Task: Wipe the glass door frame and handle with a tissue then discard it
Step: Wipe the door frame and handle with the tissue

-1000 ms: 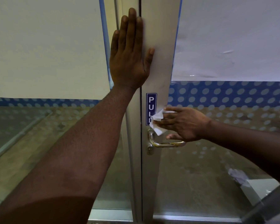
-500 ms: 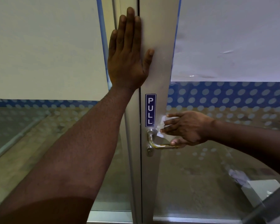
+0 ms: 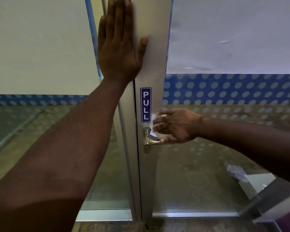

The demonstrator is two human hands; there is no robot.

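Small crumpled white tissue (image 3: pixel 153 121) sits at the frame's mid-height, just right of the blue vertical "PULL" sticker (image 3: pixel 145 104), pinned under the right hand (image 3: pixel 175 125). Fingers are loosely spread and near straight over the wad, thumb underneath at approx 6 o'clock touching the curved brass-and-steel lever handle (image 3: pixel 151 138). Whether the thumb pinches paper or only metal, can't tell.

Left hand (image 3: pixel 118 47) lies flat w/ fingers together and thumb splayed, braced on the pale grey metal door frame (image 3: pixel 155 47) at 12 o'clock from the handle.

Handling, my read: tissue is v. light, soft, no stiffness, tears if dragged hard over the lever's edges or the keyhole cylinder (image 3: pixel 147 149) at 6 o'clock. Best kept bunched under several fingertips and wrapped round the lever. Handle probably slick; frame and lever rigid, so they should take firm pressure.
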